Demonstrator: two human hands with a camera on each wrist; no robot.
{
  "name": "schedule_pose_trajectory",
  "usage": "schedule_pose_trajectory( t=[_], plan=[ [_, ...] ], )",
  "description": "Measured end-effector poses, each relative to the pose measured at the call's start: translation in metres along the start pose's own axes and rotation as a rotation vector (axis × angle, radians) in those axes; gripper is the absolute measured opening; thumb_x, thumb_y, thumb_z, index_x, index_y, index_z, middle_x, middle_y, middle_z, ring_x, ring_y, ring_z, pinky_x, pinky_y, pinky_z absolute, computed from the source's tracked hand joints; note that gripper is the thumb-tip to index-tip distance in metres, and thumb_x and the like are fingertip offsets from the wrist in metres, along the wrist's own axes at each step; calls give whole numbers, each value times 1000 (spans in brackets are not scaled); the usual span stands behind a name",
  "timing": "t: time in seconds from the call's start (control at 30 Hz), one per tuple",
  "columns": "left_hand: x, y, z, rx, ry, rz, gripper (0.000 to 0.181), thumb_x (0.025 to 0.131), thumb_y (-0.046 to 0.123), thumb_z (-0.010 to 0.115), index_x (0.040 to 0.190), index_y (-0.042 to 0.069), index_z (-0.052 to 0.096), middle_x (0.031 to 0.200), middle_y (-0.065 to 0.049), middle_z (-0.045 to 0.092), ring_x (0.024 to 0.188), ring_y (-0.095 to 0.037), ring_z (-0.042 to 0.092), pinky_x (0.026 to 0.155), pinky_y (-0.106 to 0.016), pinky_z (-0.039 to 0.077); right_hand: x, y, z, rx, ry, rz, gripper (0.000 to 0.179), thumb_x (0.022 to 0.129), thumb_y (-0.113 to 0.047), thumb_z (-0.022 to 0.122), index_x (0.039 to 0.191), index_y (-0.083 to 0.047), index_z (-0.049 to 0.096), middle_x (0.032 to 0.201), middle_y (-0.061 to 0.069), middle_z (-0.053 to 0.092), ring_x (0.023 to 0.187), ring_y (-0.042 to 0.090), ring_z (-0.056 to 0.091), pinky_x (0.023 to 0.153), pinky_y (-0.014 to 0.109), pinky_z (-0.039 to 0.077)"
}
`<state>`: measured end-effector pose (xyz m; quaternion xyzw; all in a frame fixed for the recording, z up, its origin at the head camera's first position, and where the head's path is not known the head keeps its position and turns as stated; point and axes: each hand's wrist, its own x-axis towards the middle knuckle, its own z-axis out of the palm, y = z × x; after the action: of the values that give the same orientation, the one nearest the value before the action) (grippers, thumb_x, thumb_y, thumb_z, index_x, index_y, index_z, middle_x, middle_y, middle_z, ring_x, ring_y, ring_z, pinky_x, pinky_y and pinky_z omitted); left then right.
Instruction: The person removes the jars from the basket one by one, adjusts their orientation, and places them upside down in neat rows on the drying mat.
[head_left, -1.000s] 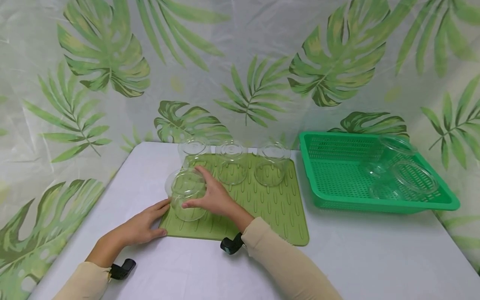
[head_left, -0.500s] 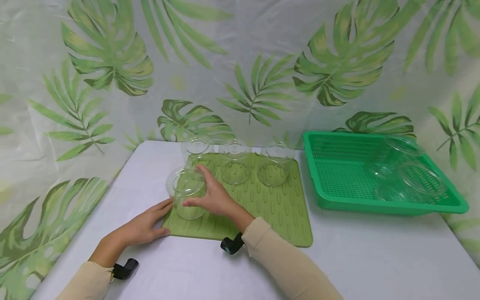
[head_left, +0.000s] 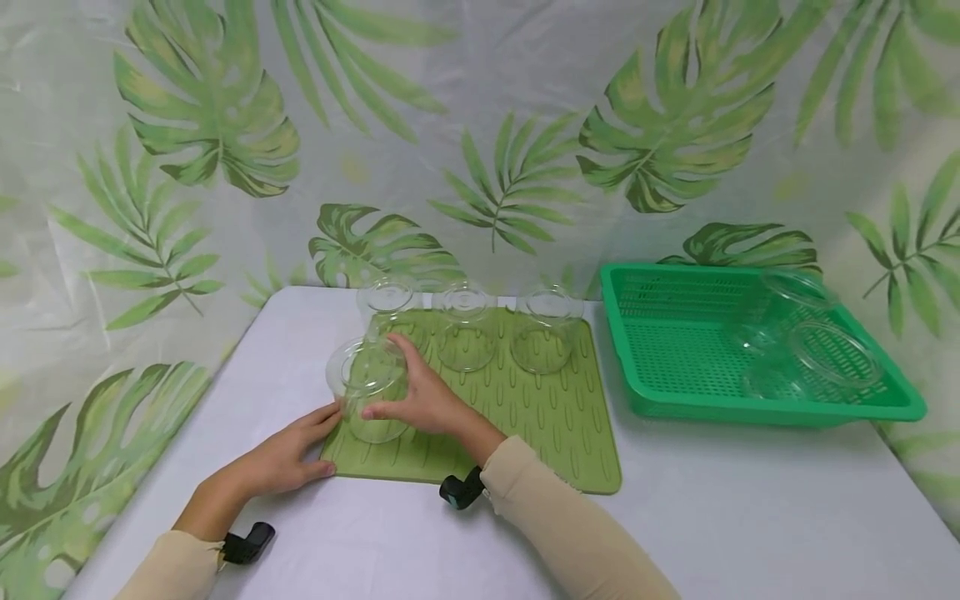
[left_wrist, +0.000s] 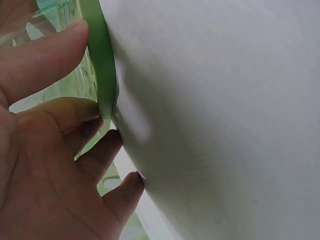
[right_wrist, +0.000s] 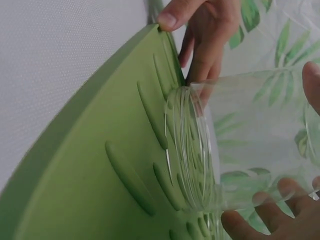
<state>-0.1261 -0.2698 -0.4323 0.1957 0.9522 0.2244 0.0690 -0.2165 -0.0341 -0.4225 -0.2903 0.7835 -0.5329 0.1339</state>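
My right hand (head_left: 423, 396) grips a clear jar (right_wrist: 250, 130) from its right side, thumb and fingers spread around the wall. The jar stands upside down, its threaded mouth at the front left of the green ribbed drying mat (head_left: 525, 433). My left hand (head_left: 288, 454) lies at the mat's front left corner. In the left wrist view the thumb (left_wrist: 55, 57) and fingertips of that hand meet the mat's edge. Three more clear jars, a left one (head_left: 390, 304), a middle one (head_left: 465, 333) and a right one (head_left: 543, 337), stand inverted along the back of the mat.
To the right of the mat sits a green plastic basket (head_left: 626, 367) with two clear jars in it, a rear one (head_left: 783, 304) and a front one (head_left: 832, 358), both tilted. A white cloth (head_left: 712, 508) covers the table. Behind hangs a leaf-print curtain (head_left: 517, 75).
The top of the jar in my right hand has shifted slightly left over the mat. My left hand stays at the mat's corner; the head view has swayed a little.
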Motion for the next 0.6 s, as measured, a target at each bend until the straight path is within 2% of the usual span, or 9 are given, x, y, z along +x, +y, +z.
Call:
schedule_pose_trajectory(
  t=[0.2,0.3,0.4,0.6],
  plan=[
    [1,1,1,-10,11,-2,75,85,17,75,145,-11,40,155,-29,35,140,-52,35,110,-64,35,-2,-4,-5,-15,-25,2,112,77,-32,86,157,-36,8,164,4,26,150,29,31,118,54,34],
    [1,1,4,-12,-4,-7,74,86,18,74,146,-11,40,156,-29,34,141,-51,34,111,-63,34,-7,-9,-12,-84,-46,12,121,75,-32,88,159,-33,0,167,4,16,153,29,24,119,55,32],
    [1,2,5,8,-4,5,73,86,18,74,144,-12,41,154,-30,35,140,-52,36,110,-63,34,-11,-18,-22,-185,-60,-22,129,74,-34,89,160,-28,-6,169,7,8,155,30,19,120,55,31],
    [1,2,3,17,-1,-2,72,86,18,74,144,-11,43,154,-29,37,140,-51,36,110,-63,35,-20,-30,-44,-280,-60,-80,118,78,-29,85,161,-27,1,168,7,13,153,31,24,119,55,33]
  ],
)
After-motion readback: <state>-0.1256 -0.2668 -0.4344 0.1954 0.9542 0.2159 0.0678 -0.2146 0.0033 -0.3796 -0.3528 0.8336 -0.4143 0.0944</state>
